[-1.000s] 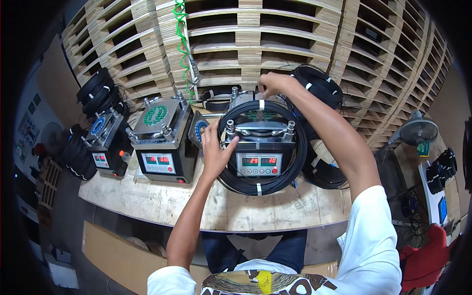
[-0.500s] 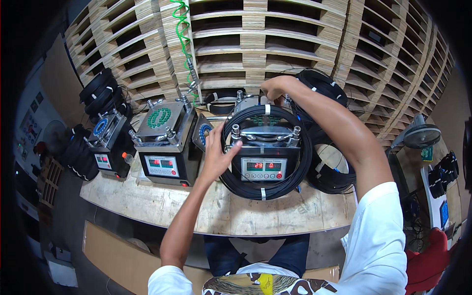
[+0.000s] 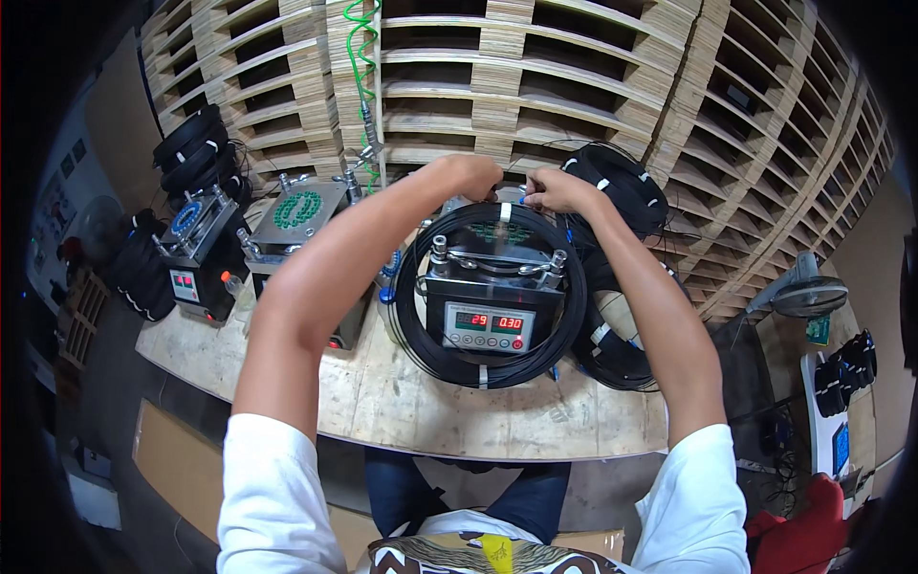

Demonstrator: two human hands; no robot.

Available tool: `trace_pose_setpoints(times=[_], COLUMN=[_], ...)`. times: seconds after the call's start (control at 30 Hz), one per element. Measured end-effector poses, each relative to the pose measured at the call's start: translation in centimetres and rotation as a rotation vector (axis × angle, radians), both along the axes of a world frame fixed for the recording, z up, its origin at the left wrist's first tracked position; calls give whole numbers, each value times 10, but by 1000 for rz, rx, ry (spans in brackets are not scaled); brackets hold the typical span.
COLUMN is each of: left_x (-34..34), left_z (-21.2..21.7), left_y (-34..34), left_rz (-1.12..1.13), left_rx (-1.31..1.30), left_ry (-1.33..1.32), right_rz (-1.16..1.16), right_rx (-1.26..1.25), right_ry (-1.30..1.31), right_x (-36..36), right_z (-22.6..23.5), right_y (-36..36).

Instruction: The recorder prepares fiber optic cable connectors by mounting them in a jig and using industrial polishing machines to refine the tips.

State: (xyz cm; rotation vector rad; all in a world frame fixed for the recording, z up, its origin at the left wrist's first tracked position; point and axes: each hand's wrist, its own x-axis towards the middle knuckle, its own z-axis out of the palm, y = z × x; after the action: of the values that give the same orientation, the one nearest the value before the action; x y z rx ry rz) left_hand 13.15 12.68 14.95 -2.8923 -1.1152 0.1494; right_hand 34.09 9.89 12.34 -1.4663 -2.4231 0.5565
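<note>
A large coil of black cable (image 3: 405, 320), bound with white ties, leans upright around the front of a polishing machine (image 3: 436, 330) with a lit red display. Beyond the coil's top, at the machine's far side, both my hands work close together. My left hand (image 3: 475, 177) has its fingers curled downward, the tips partly hidden. Opposite it, my right hand (image 3: 557, 190) pinches with thumb and forefinger beside a small blue spot. Whatever the fingers hold is too small to make out. The machine's top plate, with a ring of green parts, shows through the coil.
To the left stand a second machine (image 3: 311, 212) with green parts on top and a smaller one (image 3: 198, 251) with a blue ring. More cable coils (image 3: 612, 182) lie at the right and far left. A green spiral hose (image 3: 361, 53) hangs before stacked pallets (image 3: 574, 72).
My left hand has left the coil's left side and reached over to the far side, near my right hand. The right hand has turned and lowered slightly. The display reading has changed.
</note>
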Motion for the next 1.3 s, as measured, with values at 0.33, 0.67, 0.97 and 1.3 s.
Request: trace_pose_setpoints(times=[0.33, 0.67, 0.97, 1.3], left_x=[23, -51, -100, -84], left_z=[10, 8, -42, -57], left_y=[15, -31, -92, -82], left_rz=[-337, -52, -317, -201], left_rx=[132, -333, -1142, -1013], left_ry=[446, -555, -1636, -1700], right_rz=[-55, -86, -132, -223], right_rx=[172, 206, 268, 174], right_ry=[-124, -33, 35, 975], right_x=[-16, -23, -13, -6], right_z=[-6, -12, -16, -32], right_y=[-11, -23, -30, -62])
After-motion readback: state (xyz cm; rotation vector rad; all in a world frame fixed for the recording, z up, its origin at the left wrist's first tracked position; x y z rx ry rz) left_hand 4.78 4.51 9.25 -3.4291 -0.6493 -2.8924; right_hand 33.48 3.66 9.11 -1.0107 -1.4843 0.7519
